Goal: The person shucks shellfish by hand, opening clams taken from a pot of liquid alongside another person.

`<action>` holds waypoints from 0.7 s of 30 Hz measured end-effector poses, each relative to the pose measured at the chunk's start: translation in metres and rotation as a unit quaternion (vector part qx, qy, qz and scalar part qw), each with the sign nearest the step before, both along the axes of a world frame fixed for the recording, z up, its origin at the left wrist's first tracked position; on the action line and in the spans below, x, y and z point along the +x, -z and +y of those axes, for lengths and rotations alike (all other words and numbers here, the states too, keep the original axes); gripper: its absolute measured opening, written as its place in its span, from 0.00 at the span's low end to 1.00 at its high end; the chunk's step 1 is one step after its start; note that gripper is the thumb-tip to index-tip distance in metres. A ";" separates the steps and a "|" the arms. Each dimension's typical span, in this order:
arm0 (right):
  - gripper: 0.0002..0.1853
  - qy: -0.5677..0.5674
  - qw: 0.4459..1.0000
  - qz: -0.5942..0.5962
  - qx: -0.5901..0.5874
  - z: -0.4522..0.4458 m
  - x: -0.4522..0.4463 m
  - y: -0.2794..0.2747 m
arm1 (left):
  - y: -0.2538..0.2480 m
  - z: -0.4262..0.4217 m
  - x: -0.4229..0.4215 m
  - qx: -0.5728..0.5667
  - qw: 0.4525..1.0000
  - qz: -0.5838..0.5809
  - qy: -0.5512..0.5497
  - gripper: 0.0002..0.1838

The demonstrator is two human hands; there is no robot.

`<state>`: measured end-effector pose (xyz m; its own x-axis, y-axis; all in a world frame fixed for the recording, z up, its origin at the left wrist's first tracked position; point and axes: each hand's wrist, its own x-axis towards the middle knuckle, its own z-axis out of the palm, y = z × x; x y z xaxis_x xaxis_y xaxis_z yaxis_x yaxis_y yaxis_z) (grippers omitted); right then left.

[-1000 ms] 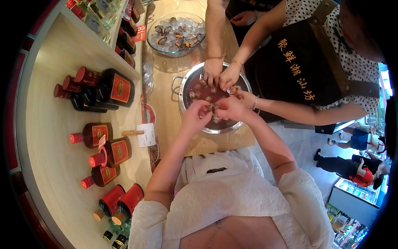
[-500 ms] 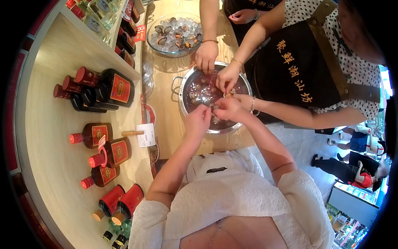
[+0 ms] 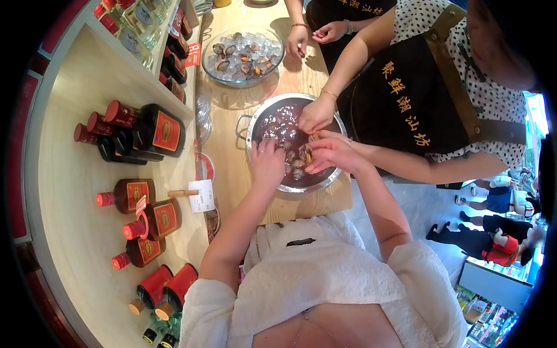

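An opened brown-and-orange shell (image 3: pixel 306 153) is grasped in the fingertip grip of the right hand (image 3: pixel 332 154) and is held over the round silver metal basin (image 3: pixel 318 184). The fingers of the left hand (image 3: pixel 268 159) are dipped into the reddish water (image 3: pixel 277 120) at the basin's left side; whether anything is clasped by that grip cannot be told. Several small greyish ribbed shells (image 3: pixel 297 168) are seen in the water between the two hands. At the far right rim, a small object is pinched by a co-worker's hand (image 3: pixel 318 115), beside the right hand. The basin is supported by the pale wooden surface (image 3: pixel 233 177). Beyond it, a clear round glass bowl (image 3: pixel 243 84) is filled with ice (image 3: pixel 232 66) and dark opened shellfish (image 3: pixel 219 49).
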<state>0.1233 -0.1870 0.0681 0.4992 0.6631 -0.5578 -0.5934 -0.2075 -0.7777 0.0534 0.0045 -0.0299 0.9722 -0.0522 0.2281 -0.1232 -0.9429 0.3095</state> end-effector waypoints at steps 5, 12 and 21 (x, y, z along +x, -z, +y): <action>0.19 -0.005 1.000 -0.013 -0.006 0.004 0.001 0.008 | -0.050 -0.007 0.006 -0.579 0.793 0.162 -0.103 0.18; 0.21 -0.038 0.998 -0.048 -0.015 0.010 0.001 0.018 | -0.050 -0.004 0.005 -0.717 0.644 0.262 -0.055 0.17; 0.19 -0.018 0.997 -0.061 -0.045 0.022 -0.004 0.022 | -0.051 -0.011 0.001 -0.716 0.654 0.223 -0.095 0.13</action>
<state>0.1192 -0.1648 0.0462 0.5445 0.6310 -0.5526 -0.4862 -0.2994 -0.8209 0.0545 -0.0061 0.0216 0.9167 0.0355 -0.3979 0.3581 0.3686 0.8578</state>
